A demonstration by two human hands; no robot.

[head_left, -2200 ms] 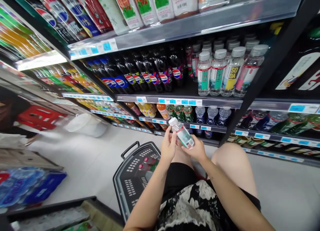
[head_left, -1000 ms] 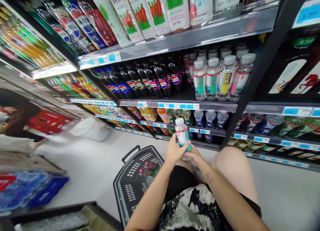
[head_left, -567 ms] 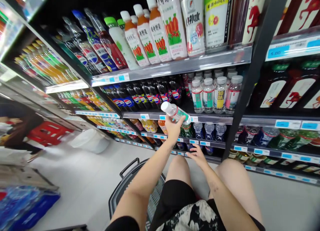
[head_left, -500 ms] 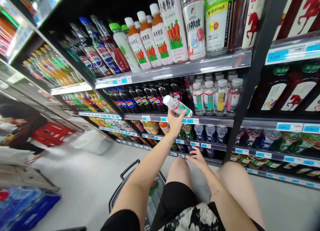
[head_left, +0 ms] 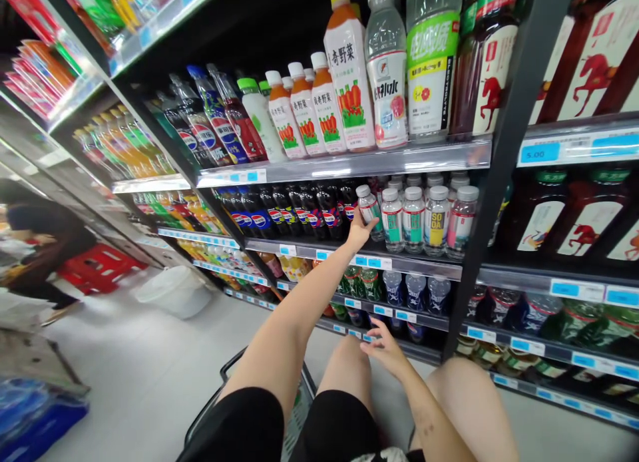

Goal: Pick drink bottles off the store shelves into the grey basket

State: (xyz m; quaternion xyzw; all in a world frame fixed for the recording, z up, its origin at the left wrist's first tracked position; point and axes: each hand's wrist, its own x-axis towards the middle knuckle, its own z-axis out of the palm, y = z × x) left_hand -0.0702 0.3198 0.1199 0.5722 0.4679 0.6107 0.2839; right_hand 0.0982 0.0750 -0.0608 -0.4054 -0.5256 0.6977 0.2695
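Observation:
My left hand [head_left: 358,233] is stretched up to the middle shelf [head_left: 359,257] and grips a small clear soda water bottle [head_left: 370,211] with a white cap and green label. The bottle stands upright at the left end of a row of similar soda bottles [head_left: 424,212], right beside the cola bottles [head_left: 299,212]. My right hand [head_left: 385,342] hovers low over my knees, fingers loosely spread, holding nothing.
Large juice and drink bottles [head_left: 349,82] fill the shelf above; more bottles sit on lower shelves [head_left: 399,292]. A black shopping basket [head_left: 294,409] rests on the floor by my legs. A white bucket [head_left: 174,290], red crates [head_left: 97,265] and another person [head_left: 34,249] are at left.
My left hand lifted the bottle from my lap up to the shelf and turned it upright beside the soda row. My right hand let go and stayed low. The view tilted upward.

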